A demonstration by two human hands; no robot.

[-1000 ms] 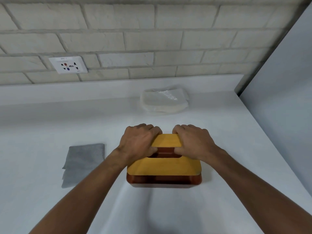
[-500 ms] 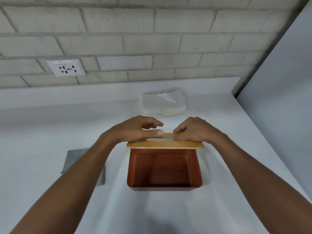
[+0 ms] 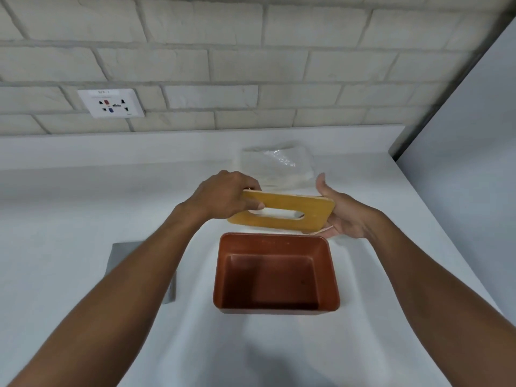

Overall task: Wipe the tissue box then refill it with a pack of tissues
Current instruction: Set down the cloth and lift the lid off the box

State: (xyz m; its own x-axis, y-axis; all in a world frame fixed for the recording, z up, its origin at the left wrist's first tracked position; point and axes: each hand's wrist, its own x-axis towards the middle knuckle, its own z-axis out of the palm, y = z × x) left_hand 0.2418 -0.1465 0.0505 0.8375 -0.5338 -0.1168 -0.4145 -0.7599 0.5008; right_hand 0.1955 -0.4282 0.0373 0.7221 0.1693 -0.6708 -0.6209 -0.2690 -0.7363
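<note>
The brown tissue box stands open and empty on the white counter in front of me. Its yellow wooden lid, with an oval slot, is lifted above the box's far edge and tilted. My left hand grips the lid's left end. My right hand supports the lid's right end from beneath, fingers spread. Behind the lid, near the wall, lies a clear-wrapped pack of tissues. A grey cloth lies to the left of the box, mostly hidden under my left forearm.
The white counter ends in a low backsplash under a brick wall with a power socket. A tall white panel closes off the right side.
The lid was resting on the box under both hands. It has come off, risen and moved away from me, and tilted. The box interior is now exposed.
</note>
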